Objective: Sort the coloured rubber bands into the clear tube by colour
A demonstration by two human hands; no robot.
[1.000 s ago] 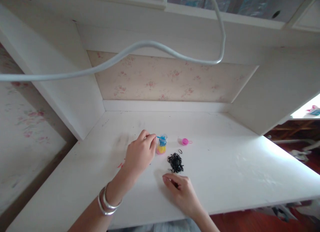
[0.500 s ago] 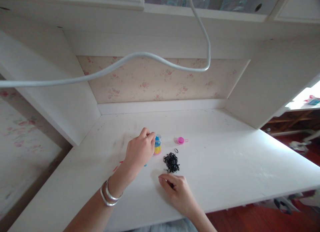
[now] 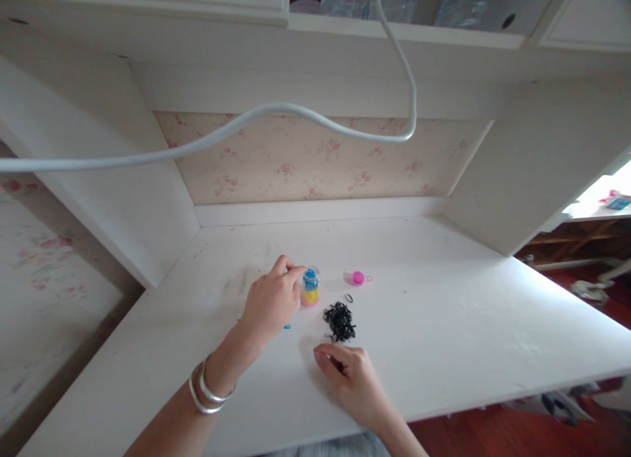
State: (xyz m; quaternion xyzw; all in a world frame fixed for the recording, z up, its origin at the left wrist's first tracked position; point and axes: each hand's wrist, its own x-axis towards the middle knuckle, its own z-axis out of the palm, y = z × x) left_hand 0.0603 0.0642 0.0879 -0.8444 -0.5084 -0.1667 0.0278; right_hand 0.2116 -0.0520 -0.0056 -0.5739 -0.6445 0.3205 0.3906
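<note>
My left hand (image 3: 275,296), with two silver bangles on its wrist, is at the left of a small clear jar (image 3: 310,295). The jar holds blue, yellow and pink layers. One finger reaches to the blue bands at its mouth; the other fingertips are hidden, so I cannot see what they grip. My right hand (image 3: 349,381) rests on the desk, thumb and forefinger pressed together, with anything between them hidden. Just beyond it lies a pile of black rubber bands (image 3: 340,322). A single black band (image 3: 349,298) lies apart, above the pile.
A pink lid with a loop (image 3: 357,278) lies right of the jar on the white desk (image 3: 444,325). One small blue band (image 3: 287,327) is below my left hand. A white cable (image 3: 276,108) hangs across the view under the overhead cupboard (image 3: 148,3).
My left hand has shifted slightly back from the jar's mouth, with a finger now stretched toward the blue bands. My right hand keeps its place and pinch.
</note>
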